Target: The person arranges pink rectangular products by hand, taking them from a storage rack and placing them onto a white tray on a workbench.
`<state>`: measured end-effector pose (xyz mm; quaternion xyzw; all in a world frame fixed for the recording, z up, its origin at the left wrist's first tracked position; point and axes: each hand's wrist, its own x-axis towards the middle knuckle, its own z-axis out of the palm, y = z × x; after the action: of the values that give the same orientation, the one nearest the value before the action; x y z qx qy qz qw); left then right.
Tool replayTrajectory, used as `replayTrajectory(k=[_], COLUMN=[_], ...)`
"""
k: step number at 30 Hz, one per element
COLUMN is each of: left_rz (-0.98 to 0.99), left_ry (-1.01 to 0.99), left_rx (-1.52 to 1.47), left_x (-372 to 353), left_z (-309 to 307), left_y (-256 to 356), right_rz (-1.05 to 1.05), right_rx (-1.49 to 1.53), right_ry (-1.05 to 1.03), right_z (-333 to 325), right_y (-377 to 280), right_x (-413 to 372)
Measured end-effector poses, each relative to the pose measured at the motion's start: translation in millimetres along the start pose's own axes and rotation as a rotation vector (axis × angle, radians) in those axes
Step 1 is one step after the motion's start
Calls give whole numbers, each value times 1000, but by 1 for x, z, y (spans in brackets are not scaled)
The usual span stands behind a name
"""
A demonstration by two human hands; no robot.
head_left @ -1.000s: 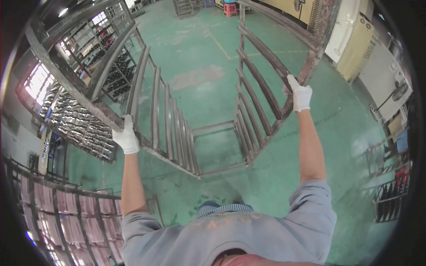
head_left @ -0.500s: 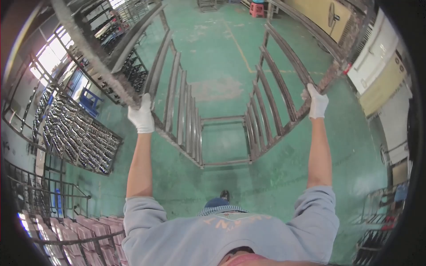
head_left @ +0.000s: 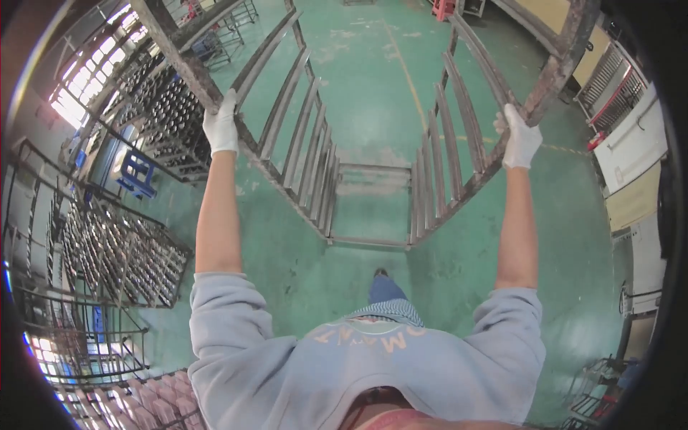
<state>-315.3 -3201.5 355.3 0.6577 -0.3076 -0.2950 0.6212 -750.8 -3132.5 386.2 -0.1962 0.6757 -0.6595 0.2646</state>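
Rusty rack (head_left: 373, 168) lies within fingers of left hand (head_left: 221, 126) and right hand (head_left: 521, 137), seemingly clenched.

Rack frame (head_left: 373, 169) top cut off at upper edge.

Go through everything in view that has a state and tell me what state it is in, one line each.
left hand: gloved, shut around the rack's left post.
right hand: gloved, shut around the rack's right post.
rack: rusty, rails bare, nothing loaded.
side racks: filled with rows of dark items.
sleeves: pushed up, forearms bare.
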Motion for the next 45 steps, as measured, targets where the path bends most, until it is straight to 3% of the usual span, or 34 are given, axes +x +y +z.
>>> replayTrajectory(k=[6, 8, 12, 18, 24, 28, 36, 45], left_rz=[-163, -143, -158, 76, -183, -176, -93, -171], left_ry=[-111, -106, -77, -9, -106, -113, -123, -100], left_rx=[209, 280, 308, 74, 249, 281, 139, 188], left_x=[159, 201, 285, 469, 620, 713, 899, 1115], left_z=[111, 148, 227, 383, 540, 643, 828, 972], left_y=[32, 36, 25, -29, -55, -59, -43, -17], right_rz=[25, -42, -125, -108, -73, -63, -191, -246], right_rx=[-27, -4, -60, -105, -128, -77, -22, -60], right_ry=[-92, 11, 15, -14, 146, -9, -126, -252], right_z=[145, 195, 293, 453, 616, 706, 904, 1120], right_y=[-14, -15, 8, 47, 114, 104, 87, 65], right_x=[122, 143, 230, 398, 581, 651, 826, 961])
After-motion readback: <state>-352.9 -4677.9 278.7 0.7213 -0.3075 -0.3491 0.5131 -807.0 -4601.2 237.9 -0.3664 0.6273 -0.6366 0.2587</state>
